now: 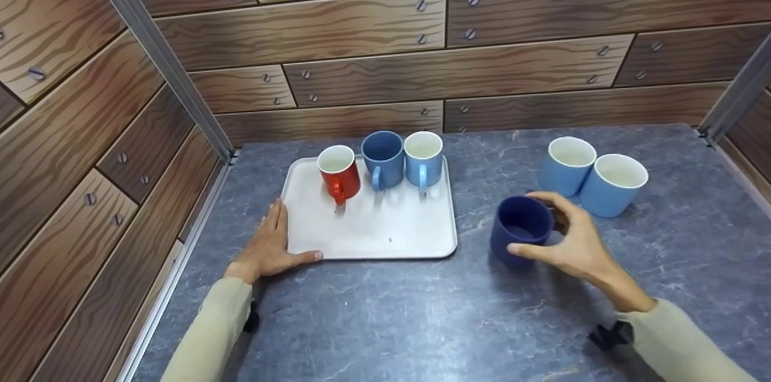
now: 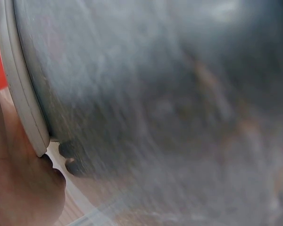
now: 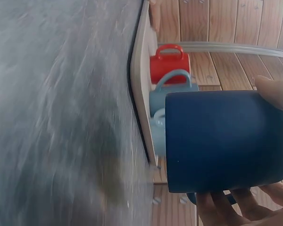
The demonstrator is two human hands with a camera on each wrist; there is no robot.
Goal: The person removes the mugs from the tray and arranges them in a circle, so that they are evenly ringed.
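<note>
My right hand (image 1: 572, 243) grips a dark blue mug (image 1: 506, 237) near its rim, thumb in front and fingers round the far side. In the right wrist view, this mug (image 3: 226, 141) is held just off the table, its handle partly hidden by the fingers. My left hand (image 1: 268, 246) rests against the left front corner of a white tray (image 1: 385, 231), thumb along the front edge and fingers along the left edge. Toward the tray's back stand a red mug (image 1: 343, 183), a medium blue mug (image 1: 385, 162) and a light blue mug (image 1: 425, 165), handles facing me.
Two light blue cups, one farther back (image 1: 563, 171) and one nearer (image 1: 611, 189), stand side by side at the right, behind my right hand. The grey marbled table (image 1: 385, 322) meets wood-patterned walls (image 1: 373, 84) at the back and left.
</note>
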